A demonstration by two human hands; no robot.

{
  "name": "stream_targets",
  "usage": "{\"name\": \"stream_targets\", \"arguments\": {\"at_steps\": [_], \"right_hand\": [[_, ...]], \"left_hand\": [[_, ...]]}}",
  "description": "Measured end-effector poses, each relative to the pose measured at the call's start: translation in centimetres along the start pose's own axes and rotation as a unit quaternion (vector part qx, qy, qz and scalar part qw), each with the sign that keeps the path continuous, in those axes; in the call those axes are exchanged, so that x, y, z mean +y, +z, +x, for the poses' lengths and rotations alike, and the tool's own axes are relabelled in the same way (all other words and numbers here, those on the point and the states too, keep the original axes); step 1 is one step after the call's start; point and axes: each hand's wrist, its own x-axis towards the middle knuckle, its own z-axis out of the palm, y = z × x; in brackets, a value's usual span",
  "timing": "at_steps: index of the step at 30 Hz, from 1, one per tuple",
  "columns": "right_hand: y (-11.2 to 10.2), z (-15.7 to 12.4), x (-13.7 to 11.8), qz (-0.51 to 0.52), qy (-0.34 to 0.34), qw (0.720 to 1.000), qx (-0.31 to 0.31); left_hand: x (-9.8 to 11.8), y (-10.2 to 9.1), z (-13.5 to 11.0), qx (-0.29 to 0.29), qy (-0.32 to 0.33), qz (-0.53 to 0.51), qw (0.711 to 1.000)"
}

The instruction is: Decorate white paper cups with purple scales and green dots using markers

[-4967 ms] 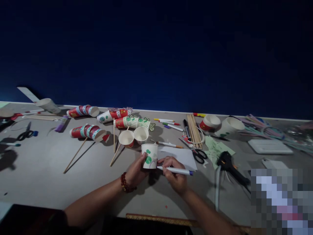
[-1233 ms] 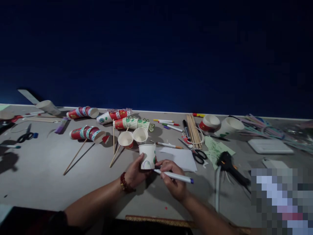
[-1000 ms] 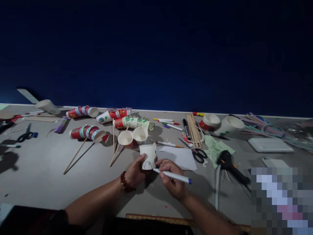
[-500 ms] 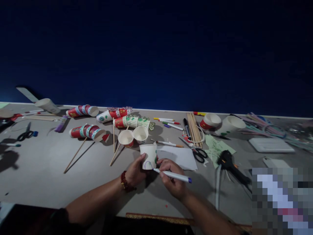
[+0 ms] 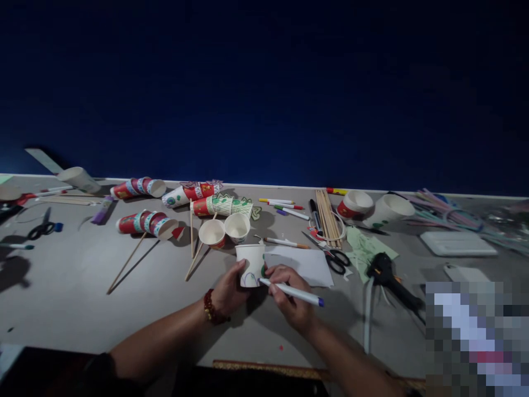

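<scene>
A white paper cup [image 5: 250,263] with green dots and purple lines stands upright on the grey table [image 5: 74,286]. My left hand [image 5: 230,291], with a red bead bracelet at the wrist, is wrapped round the cup's left side. My right hand [image 5: 291,298] pinches a white marker with a purple end [image 5: 295,293]. Its tip touches the cup's lower right side.
Behind the cup stand two open cups [image 5: 225,230] and a white sheet [image 5: 303,264]. Decorated red cups on sticks [image 5: 147,224] lie at the back left. Markers [image 5: 285,208], wooden sticks [image 5: 328,219], scissors [image 5: 336,260] and a black glue gun [image 5: 388,278] lie to the right.
The cup has been turned a little in my left hand, so the green dots now face right. The marker tip stays on the cup's lower side.
</scene>
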Motion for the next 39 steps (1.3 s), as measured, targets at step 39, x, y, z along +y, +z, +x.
{"name": "stream_targets", "arguments": {"at_steps": [39], "right_hand": [[-0.4,0.1,-0.2,0.096,0.043,0.993,0.052]], "left_hand": [[0.9,0.1,-0.3,-0.028,-0.016,-0.033,0.999]]}}
